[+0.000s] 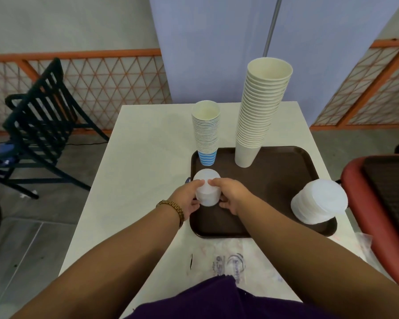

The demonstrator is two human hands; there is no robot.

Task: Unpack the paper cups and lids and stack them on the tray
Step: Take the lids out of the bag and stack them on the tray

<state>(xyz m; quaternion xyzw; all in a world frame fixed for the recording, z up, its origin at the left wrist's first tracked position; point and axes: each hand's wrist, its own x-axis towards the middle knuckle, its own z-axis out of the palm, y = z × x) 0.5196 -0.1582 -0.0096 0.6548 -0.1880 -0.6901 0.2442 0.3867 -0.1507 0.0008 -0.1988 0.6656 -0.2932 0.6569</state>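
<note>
White lid stack [207,188] on brown tray [286,180] — gripped between left hand [189,199] | right hand [232,194], fingers curled round it.

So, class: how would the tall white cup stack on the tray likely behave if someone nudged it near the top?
The tall cup stack would probably tip easily: it is high, rests on one narrow base, and already leans. It is likely light, being nested paper cups, so a small push may topple it. On the tray it might also slide.
</note>
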